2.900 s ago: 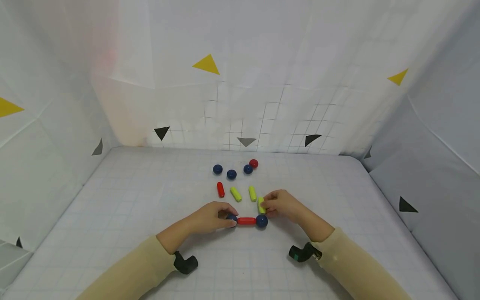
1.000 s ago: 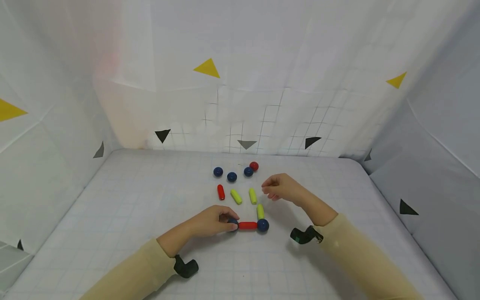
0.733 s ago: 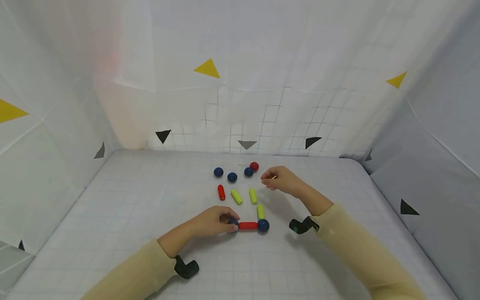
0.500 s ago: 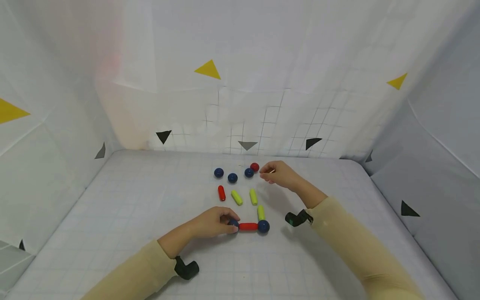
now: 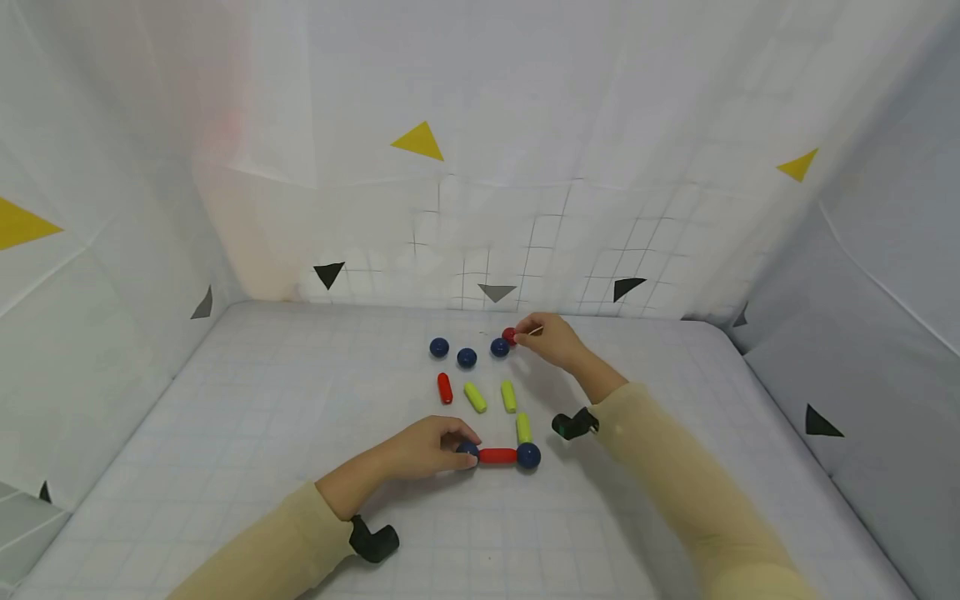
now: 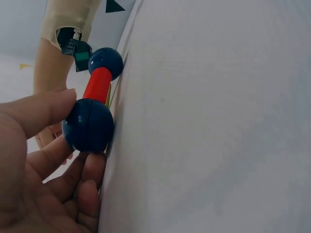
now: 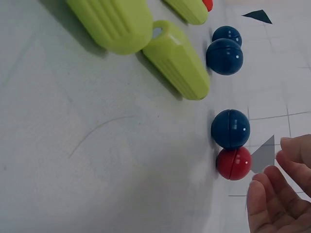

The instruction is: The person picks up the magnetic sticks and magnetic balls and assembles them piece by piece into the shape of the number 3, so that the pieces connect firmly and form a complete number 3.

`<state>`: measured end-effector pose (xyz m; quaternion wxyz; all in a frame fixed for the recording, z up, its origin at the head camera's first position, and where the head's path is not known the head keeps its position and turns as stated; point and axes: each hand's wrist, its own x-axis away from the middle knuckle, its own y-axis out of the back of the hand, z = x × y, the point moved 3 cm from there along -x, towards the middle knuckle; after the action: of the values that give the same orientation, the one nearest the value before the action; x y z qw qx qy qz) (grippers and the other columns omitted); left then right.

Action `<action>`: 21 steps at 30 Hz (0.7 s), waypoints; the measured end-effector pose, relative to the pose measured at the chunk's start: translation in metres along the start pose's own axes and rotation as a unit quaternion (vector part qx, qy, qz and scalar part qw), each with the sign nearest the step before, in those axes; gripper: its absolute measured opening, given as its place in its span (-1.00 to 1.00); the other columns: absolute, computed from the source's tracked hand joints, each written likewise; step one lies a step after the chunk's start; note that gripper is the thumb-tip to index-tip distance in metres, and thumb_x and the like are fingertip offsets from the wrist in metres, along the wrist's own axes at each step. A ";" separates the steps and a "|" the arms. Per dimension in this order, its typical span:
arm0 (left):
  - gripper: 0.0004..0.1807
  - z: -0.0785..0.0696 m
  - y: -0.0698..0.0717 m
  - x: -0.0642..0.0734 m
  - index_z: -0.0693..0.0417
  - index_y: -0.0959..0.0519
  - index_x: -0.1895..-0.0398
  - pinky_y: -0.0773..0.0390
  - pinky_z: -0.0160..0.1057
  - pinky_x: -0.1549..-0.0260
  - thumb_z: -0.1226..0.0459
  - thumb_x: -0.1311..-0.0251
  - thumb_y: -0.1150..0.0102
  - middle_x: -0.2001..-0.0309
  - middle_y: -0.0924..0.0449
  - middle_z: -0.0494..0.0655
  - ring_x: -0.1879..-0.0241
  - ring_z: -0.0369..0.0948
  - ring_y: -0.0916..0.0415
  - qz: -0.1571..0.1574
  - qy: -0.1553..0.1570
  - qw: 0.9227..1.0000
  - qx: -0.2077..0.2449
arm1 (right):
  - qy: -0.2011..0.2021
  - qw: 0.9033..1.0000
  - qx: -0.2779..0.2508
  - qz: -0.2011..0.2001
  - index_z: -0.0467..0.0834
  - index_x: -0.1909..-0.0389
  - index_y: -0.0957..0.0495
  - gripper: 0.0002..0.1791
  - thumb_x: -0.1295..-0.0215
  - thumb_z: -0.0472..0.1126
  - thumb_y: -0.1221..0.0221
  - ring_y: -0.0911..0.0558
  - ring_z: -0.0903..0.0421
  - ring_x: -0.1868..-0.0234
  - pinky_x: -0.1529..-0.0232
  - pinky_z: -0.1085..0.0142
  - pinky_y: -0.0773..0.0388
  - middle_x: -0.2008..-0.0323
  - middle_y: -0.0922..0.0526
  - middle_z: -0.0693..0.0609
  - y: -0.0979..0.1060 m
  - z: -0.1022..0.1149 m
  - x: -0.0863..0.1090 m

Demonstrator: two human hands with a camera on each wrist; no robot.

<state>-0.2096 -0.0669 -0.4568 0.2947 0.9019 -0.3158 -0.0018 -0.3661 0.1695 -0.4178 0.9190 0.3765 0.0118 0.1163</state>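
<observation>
My left hand (image 5: 427,446) pinches a blue ball (image 6: 87,126) between thumb and fingers. That ball sits at one end of a red rod (image 5: 497,456), and a second blue ball (image 5: 528,456) is at the rod's other end. From this second ball a yellow-green rod (image 5: 523,427) points away toward the back. My right hand (image 5: 551,340) is at the back, its fingertips right at a red ball (image 7: 234,163). In the right wrist view its thumb and fingers are spread with a gap between them. A blue ball (image 7: 231,128) touches the red one.
Two more blue balls (image 5: 439,347) lie at the back, left of the red one. In front of them are a loose red rod (image 5: 445,388) and two yellow-green rods (image 5: 475,397). White cloth walls (image 5: 480,233) stand behind and beside the white table (image 5: 262,375).
My right hand has let go of the yellow-green rod, which stays by the right blue ball, and has moved back to the red ball. My left hand keeps its grip.
</observation>
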 end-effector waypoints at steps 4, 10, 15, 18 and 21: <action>-0.72 0.000 0.000 0.000 -0.11 -0.65 -0.01 -0.47 -0.17 0.04 0.11 -0.26 -0.35 0.14 -0.56 -0.29 0.11 -0.20 -0.42 -0.001 0.000 1.000 -0.003 | 0.001 1.000 0.004 -0.021 -0.14 0.04 -0.61 -0.78 -0.41 -0.12 -0.22 -0.57 -0.03 -0.05 0.00 0.13 -0.59 0.01 -0.63 -0.06 -0.002 -0.004 -0.007; -0.73 0.001 0.000 0.000 -0.10 -0.65 0.00 -0.46 -0.18 0.04 0.13 -0.26 -0.35 0.15 -0.56 -0.30 0.11 -0.20 -0.41 -0.002 -0.006 1.000 -0.002 | -0.008 1.000 0.002 -0.022 -0.16 -0.07 -0.59 -0.70 -0.40 -0.14 -0.23 -0.57 -0.05 -0.09 -0.01 0.11 -0.58 -0.08 -0.61 -0.10 -0.006 -0.007 -0.014; -0.73 0.000 0.000 0.000 -0.08 -0.65 -0.01 -0.46 -0.19 0.07 0.14 -0.26 -0.35 0.16 -0.56 -0.29 0.12 -0.20 -0.41 -0.002 -0.012 1.000 -0.002 | -0.012 1.000 -0.007 -0.015 -0.18 -0.18 -0.55 -0.62 -0.41 -0.14 -0.23 -0.55 -0.07 -0.16 -0.09 0.08 -0.54 -0.14 -0.59 -0.11 -0.012 -0.013 -0.020; -0.73 0.001 0.000 0.000 -0.08 -0.65 -0.01 -0.46 -0.20 0.08 0.14 -0.26 -0.34 0.16 -0.55 -0.29 0.13 -0.20 -0.41 -0.002 -0.012 1.000 -0.003 | -0.011 1.000 -0.016 -0.009 -0.18 -0.22 -0.53 -0.60 -0.42 -0.16 -0.22 -0.53 -0.07 -0.20 -0.13 0.07 -0.53 -0.18 -0.56 -0.11 -0.016 -0.017 -0.024; -0.73 0.001 0.000 0.000 -0.10 -0.65 -0.01 -0.46 -0.19 0.08 0.13 -0.26 -0.35 0.17 -0.55 -0.29 0.13 -0.20 -0.41 -0.003 -0.008 1.000 -0.004 | -0.005 1.000 -0.024 0.001 -0.18 -0.26 -0.51 -0.58 -0.43 -0.19 -0.20 -0.52 -0.09 -0.24 -0.18 0.06 -0.50 -0.23 -0.54 -0.13 -0.019 -0.021 -0.027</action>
<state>-0.2097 -0.0677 -0.4577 0.2959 0.9015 -0.3156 -0.0113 -0.3908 0.1645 -0.4476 0.9276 0.3552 0.0037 0.1155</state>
